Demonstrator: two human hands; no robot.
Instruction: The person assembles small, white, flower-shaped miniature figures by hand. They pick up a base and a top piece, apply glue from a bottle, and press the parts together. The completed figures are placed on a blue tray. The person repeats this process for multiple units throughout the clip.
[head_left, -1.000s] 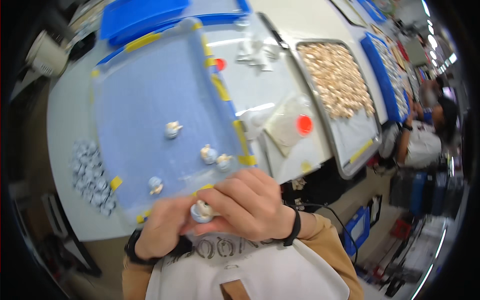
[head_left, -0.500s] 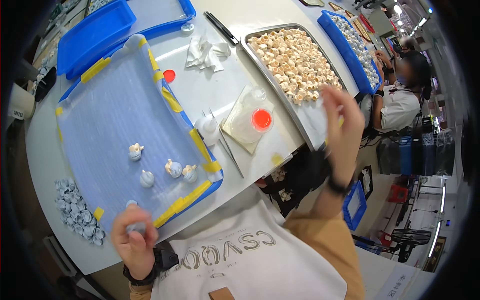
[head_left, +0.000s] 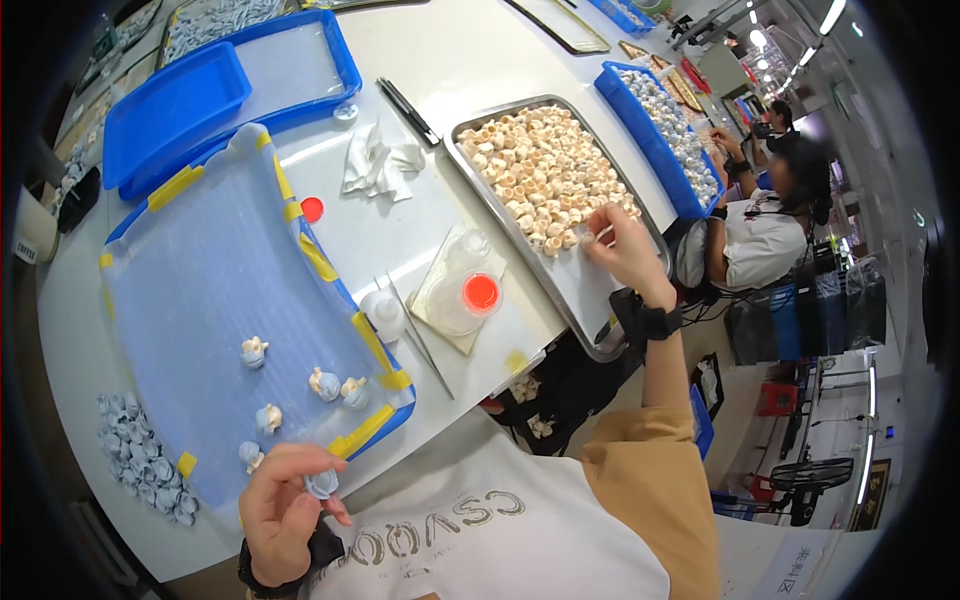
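Low at the near edge of the table, my left hand [head_left: 285, 515] holds a small pale-blue petal-shaped cup [head_left: 322, 484] between thumb and fingers. My right hand [head_left: 632, 258] reaches over a metal tray [head_left: 575, 305], its fingertips bent together at the edge of a heap of small cream-coloured hollow pieces [head_left: 545, 170]. Whatever lies between those fingertips is too small to make out. Beside my left hand is a blue tray lined with translucent film [head_left: 220, 290] and yellow tape. Several blue-and-cream joined pieces [head_left: 324, 385] lie in its near part.
A pile of pale-blue cups [head_left: 145, 455] lies left of the lined tray. Between the trays are tweezers [head_left: 420, 340], a small white bottle [head_left: 384, 312], an open pot with red contents [head_left: 481, 293], and crumpled tissue [head_left: 378, 165]. A co-worker [head_left: 765, 235] sits at right by a filled blue tray [head_left: 660, 140].
My right hand has come down onto the edge of the cream pieces. My left hand has turned, showing the blue cup more plainly. The whole view has shifted.
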